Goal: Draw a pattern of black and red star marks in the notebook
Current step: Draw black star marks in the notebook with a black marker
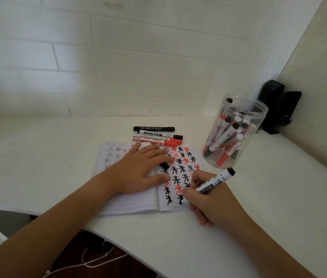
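Two hands work on a notebook (136, 205) full of stars near the front edge of the white desk (48, 153).

The right hand (212, 199) has its grip closed around a black pen (210, 186), with the tip down on the right page by the notebook's front edge. The left hand (138, 169) lies flat and open across the middle fold, holding nothing, with a black cap (164, 165) just under its fingers. Black and red stars (180, 167) fill the right page. Four pens (156, 135) lie in a row just behind the notebook. A clear jar (237, 133) of pens stands near the right back corner, close to the notebook's far right corner. The left side of the desk is bare and wide. The back strip by the wall is bare too.
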A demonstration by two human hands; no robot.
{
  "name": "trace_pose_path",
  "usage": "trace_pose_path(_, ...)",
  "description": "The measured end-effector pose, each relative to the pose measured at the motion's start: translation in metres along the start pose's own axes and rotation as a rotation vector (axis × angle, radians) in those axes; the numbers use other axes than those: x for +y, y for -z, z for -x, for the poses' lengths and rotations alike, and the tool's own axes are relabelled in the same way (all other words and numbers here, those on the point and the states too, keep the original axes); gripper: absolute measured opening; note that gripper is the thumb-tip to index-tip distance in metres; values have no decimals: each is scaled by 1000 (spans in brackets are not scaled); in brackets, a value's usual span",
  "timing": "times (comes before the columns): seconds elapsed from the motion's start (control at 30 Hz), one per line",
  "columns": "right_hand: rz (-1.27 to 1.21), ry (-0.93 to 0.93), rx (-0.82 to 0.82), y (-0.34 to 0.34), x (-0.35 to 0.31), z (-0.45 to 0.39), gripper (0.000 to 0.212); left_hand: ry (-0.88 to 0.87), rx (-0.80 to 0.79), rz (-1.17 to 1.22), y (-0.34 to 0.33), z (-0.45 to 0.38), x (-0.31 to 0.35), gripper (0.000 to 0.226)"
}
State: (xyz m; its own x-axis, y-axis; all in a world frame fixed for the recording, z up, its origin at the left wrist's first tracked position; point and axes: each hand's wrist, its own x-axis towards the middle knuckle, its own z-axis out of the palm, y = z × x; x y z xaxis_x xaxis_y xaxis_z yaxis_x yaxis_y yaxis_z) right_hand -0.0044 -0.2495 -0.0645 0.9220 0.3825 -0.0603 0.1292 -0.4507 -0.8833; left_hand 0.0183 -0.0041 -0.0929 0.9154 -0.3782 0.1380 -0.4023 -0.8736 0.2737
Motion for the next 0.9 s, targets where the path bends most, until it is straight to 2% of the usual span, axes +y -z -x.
trace_pose_path(0.13, -57, 46, 40, 1, 2, 0, 24, 18, 107, 144, 0, -1, 0, 44)
trace_pose_path(0.23, -139, 130, 109, 5, 2, -1, 19, -83, 268, 214, 2, 0, 1, 27)
trace_pose_path(0.33, -209, 203, 103, 6, -4, -1, 7, -129, 377, 243, 4, 3, 1, 26)
trace_pose_path(0.47, -306, 224, 86, 5, -4, -3, 13, -146, 373, 259, 7, 5, 3, 24)
trace_pose_path(0.7, -245, 227, 81, 0, 0, -9, 18, -184, 336, 285, 10, 6, 7, 25)
trace_pose_path(0.83, -229, 214, 24, -3, 1, -12, 5, -217, 317, 287, 10, 7, 10, 26)
trace_pose_path(0.9, -243, 210, 25, -4, 2, -12, 8, -226, 320, 289, 10, 7, 10, 26)
